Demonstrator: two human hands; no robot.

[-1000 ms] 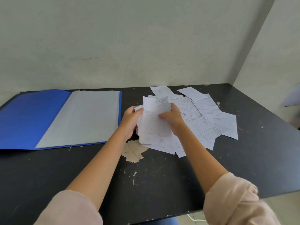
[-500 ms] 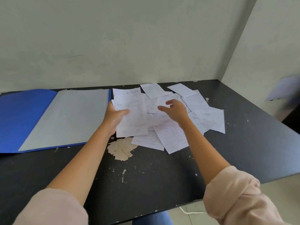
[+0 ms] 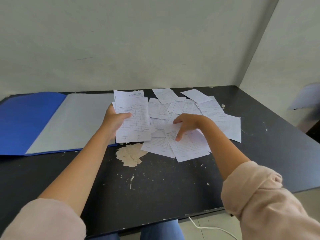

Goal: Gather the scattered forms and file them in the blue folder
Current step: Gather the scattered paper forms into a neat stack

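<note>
**Step in Hand: Collecting Loose Forms**

Nearest the camera, two pale pink fabric sleeves [image 3: 270,205] were pushed back from the forearms. Below them was a worn black rectangular table [image 3: 155,196] with a chipped beige patch [image 3: 131,155].

Just beyond the patch lay the front form [image 3: 190,148], a white ruled paper sheet at the near edge of the pile. The right hand [image 3: 188,125] pinched this sheet, thumb pressed on its face and fingers curled at its upper edge.

To the left, the left hand [image 3: 114,122] gripped the gathered stack [image 3: 136,125] of white ruled paper forms. The thumb lay across the top sheet and the fingers were hidden beneath.

Farther back, the loose forms [image 3: 207,108], white overlapping sheets, were spread toward the wall. The blue card folder [image 3: 31,118] lay open flat at the left, with its grey inner page [image 3: 78,118] exposed. No forms could be seen in it.

Assessment: the gathering step appeared to be in progress, and filing had not begun.

Next move: lift the front form clear without dragging the neighbouring sheets, lay it on the gathered stack, and align the edges before reaching for another sheet.
</note>
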